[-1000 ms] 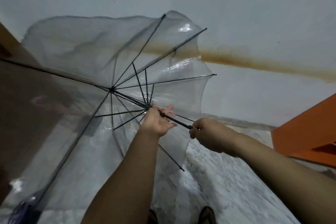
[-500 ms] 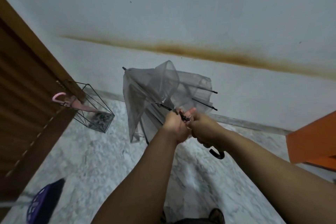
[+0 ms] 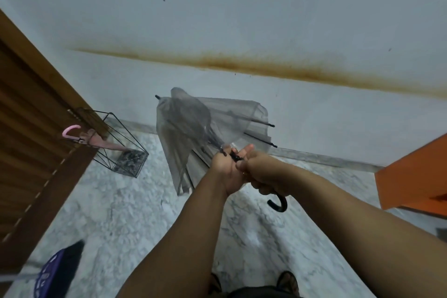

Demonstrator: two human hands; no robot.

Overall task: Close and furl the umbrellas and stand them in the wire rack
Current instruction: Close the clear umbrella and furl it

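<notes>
Collapsed transparent plastic umbrella with black ribs (image 3: 193, 133), canopy loose and unfurled, held in mid-air to the right of the black wire rack (image 3: 121, 143). Left hand (image 3: 227, 164) grips the shaft at the canopy's base; right hand (image 3: 263, 172) grips the shaft just behind it (black crook handle (image 3: 279, 204) protrudes below). A pink furled umbrella (image 3: 96, 140) leans in the rack; a purple umbrella (image 3: 55, 271) lies well in front of the rack

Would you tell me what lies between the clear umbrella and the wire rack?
In the head view, only bare marble floor separates the clear umbrella from the wire rack.
</notes>
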